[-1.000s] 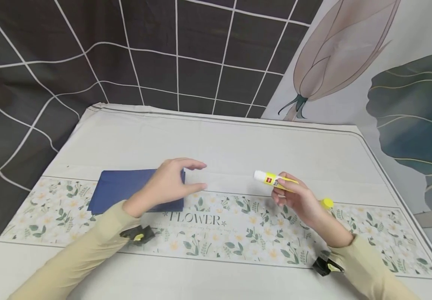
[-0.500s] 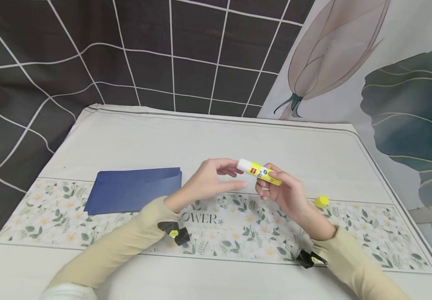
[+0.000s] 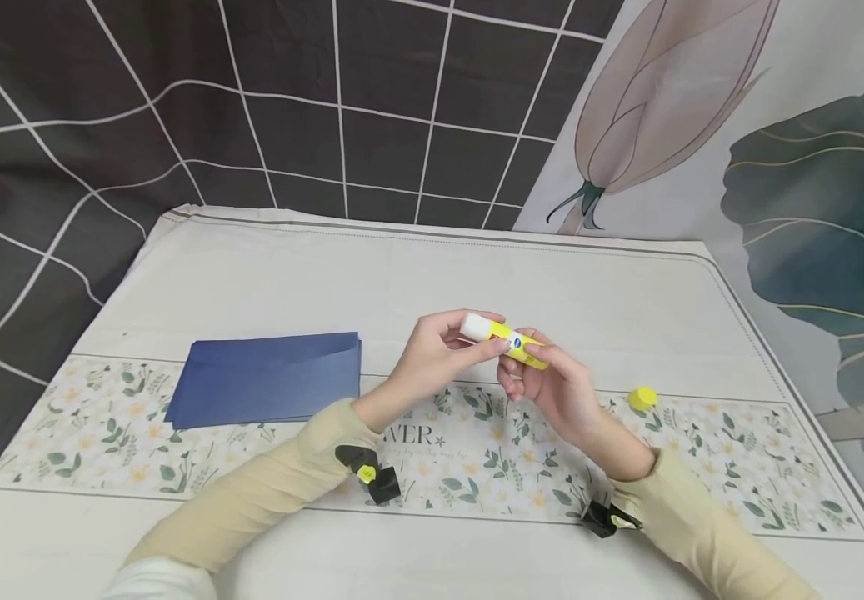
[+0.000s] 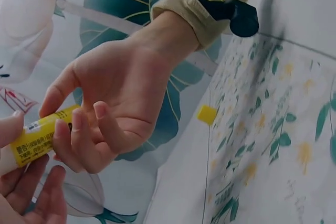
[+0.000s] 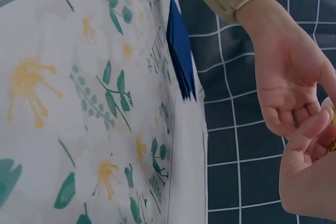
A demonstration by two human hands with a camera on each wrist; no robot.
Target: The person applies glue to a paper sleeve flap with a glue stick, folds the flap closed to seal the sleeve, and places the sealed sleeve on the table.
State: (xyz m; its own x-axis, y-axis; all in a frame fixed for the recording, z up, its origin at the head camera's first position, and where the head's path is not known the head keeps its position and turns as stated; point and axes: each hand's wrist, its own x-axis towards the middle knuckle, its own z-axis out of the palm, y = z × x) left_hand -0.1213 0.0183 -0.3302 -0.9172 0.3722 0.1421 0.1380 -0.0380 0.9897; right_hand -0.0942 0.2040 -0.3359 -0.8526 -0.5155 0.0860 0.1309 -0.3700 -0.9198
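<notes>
A yellow glue stick (image 3: 516, 344) with a white end is held above the table between both hands. My right hand (image 3: 562, 390) grips its yellow end between thumb and fingers. My left hand (image 3: 426, 354) has its thumb against the stick near the white end, its fingers behind, partly hidden. The left wrist view shows the printed label side of the glue stick (image 4: 37, 139). On the table, right of the right hand, sits a small yellow cap (image 3: 642, 397). A stack of dark blue envelopes (image 3: 267, 379) lies to the left of the left hand.
A white cloth with a printed flower band covers the table (image 3: 432, 271). Behind it hangs a dark curtain (image 3: 387, 150) with white grid lines, and at the right a leaf-patterned one (image 3: 821, 208). Both wrists wear black camera mounts (image 3: 382, 483).
My left hand has moved right from beside the envelopes and taken hold of the glue stick. The right hand has brought the stick leftward to meet it.
</notes>
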